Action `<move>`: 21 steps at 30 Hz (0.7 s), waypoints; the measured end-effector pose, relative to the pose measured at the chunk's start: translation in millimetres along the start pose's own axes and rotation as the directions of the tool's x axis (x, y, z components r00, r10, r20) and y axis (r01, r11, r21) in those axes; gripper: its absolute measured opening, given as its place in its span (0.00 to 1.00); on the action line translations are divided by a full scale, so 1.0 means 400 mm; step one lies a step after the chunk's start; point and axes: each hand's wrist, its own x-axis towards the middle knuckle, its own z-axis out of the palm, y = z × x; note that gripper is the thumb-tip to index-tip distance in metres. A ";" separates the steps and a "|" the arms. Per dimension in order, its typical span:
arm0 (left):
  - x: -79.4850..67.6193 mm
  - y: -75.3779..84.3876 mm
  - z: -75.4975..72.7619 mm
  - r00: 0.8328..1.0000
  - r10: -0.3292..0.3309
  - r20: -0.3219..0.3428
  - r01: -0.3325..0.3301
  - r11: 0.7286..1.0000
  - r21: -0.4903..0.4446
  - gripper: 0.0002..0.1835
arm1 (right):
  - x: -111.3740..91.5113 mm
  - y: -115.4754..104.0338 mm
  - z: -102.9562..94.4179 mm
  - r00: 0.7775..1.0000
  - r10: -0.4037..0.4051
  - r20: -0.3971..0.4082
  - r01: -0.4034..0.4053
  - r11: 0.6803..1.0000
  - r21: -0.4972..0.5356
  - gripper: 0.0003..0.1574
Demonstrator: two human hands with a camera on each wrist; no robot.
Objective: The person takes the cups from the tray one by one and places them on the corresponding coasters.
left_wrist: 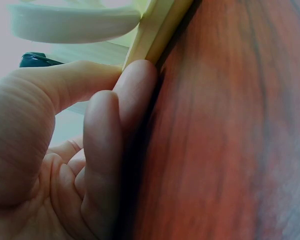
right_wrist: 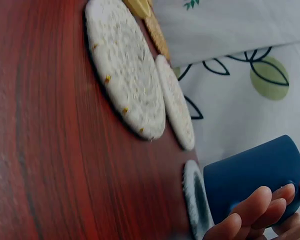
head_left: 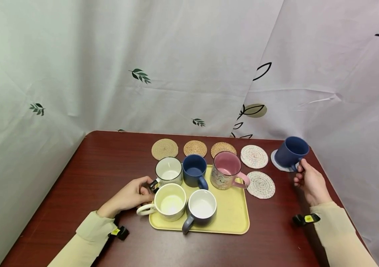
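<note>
At the far right, my right hand [head_left: 313, 184] grips the handle of a dark blue mug [head_left: 289, 155]. The mug is right over a pale blue-white round coaster [head_left: 277, 165]; in the right wrist view the mug's base [right_wrist: 210, 192] is close to that coaster [right_wrist: 194, 195]. My left hand [head_left: 130, 195] pinches the left rim of a yellow tray [head_left: 233, 217], thumb above and fingers below, as the left wrist view shows. Near it on the tray stand a cream mug [head_left: 170, 204] with its handle over the edge, and a white mug [head_left: 168, 173] with a black handle.
The tray also bears a navy mug [head_left: 194, 172], a grey mug [head_left: 202, 209] and a pink patterned mug [head_left: 224, 172]. Several round coasters line the table's back, among them a tan one [head_left: 164, 149]; a white woven coaster [head_left: 260, 185] lies right of the tray. A curtain [head_left: 176, 55] hangs behind.
</note>
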 end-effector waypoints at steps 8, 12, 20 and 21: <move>0.000 0.002 0.001 1.000 -0.002 0.000 0.002 1.000 -0.010 0.19 | 0.026 0.006 -0.021 0.999 0.048 -0.017 -0.048 0.999 0.027 0.28; -0.001 0.004 0.002 1.000 -0.006 -0.003 0.006 1.000 -0.010 0.18 | 0.029 0.006 -0.029 0.998 0.055 -0.001 -0.055 0.998 0.032 0.29; -0.003 0.003 0.002 1.000 -0.013 -0.005 0.013 1.000 -0.012 0.18 | 0.032 0.004 -0.032 0.999 0.034 0.016 -0.034 0.999 0.014 0.27; -0.003 0.003 0.002 1.000 -0.015 -0.004 0.014 1.000 -0.011 0.18 | 0.032 0.005 -0.033 1.000 0.030 0.007 -0.030 0.999 0.012 0.27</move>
